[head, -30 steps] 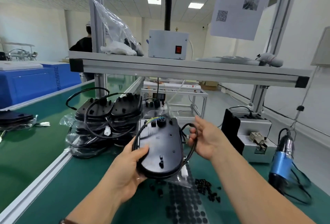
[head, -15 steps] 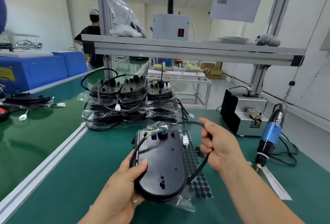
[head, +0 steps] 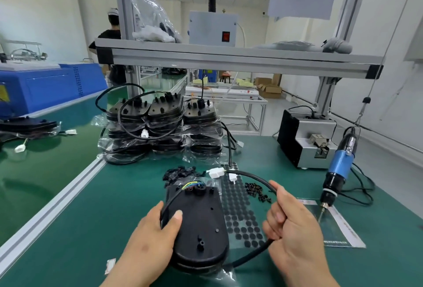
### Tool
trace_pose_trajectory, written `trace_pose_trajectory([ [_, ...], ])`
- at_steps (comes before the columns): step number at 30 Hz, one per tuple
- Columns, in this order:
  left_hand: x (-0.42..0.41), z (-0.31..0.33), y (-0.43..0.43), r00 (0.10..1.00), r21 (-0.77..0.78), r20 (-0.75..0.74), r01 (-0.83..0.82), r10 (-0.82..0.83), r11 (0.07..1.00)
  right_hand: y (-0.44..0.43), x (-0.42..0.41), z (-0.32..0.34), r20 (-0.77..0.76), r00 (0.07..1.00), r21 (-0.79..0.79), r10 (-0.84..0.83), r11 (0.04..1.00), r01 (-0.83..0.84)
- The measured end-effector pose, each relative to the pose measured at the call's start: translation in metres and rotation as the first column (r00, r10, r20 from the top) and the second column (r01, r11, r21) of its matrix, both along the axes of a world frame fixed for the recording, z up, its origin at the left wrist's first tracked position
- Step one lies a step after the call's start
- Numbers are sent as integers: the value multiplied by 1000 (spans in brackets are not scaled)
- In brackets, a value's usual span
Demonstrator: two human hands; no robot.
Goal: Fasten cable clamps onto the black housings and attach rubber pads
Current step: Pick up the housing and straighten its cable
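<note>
A black oval housing (head: 201, 225) lies flat on the green mat in front of me, coloured wires at its far end. My left hand (head: 153, 238) grips its left edge, thumb on top. Its black cable (head: 254, 177) loops round the right side, and my right hand (head: 290, 225) holds that loop in curled fingers. A sheet of round black rubber pads (head: 238, 209) lies to the right of the housing. Small black cable clamps (head: 180, 172) are piled beyond it, and more small black parts (head: 257, 191) lie further right.
Stacks of bagged black housings (head: 160, 131) with cables stand at the back left. A blue electric screwdriver (head: 338, 165) hangs at the right beside a grey screw feeder (head: 306, 140). An aluminium rail (head: 57, 204) borders the mat on the left. A person stands far behind.
The housing has come down from mid-air onto the mat. My right hand has drawn the cable loop out to the right and closed more tightly round it.
</note>
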State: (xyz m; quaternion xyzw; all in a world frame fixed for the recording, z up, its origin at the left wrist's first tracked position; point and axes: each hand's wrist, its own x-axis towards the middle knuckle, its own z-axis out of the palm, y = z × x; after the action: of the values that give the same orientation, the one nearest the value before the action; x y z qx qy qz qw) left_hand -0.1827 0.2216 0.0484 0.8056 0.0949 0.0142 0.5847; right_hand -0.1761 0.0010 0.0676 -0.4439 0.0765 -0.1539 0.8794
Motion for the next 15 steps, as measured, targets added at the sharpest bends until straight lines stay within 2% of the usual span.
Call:
trace_pose_trajectory([
  [1,-1,3,3,1000,80,27,-6,4,997,0,0,0,1,1000,26,-4,1000,4],
  [10,1,5,14,984,278,179,-64,14,958,3,-19,2,-23,999,158,25,987,-21],
  [13,4,1,13,971,398,226,-160,73,903,10,-31,1,-29,996,193,81,979,-74],
  [15,3,5,13,962,458,269,-176,53,871,14,-37,2,-28,992,204,125,972,-116],
])
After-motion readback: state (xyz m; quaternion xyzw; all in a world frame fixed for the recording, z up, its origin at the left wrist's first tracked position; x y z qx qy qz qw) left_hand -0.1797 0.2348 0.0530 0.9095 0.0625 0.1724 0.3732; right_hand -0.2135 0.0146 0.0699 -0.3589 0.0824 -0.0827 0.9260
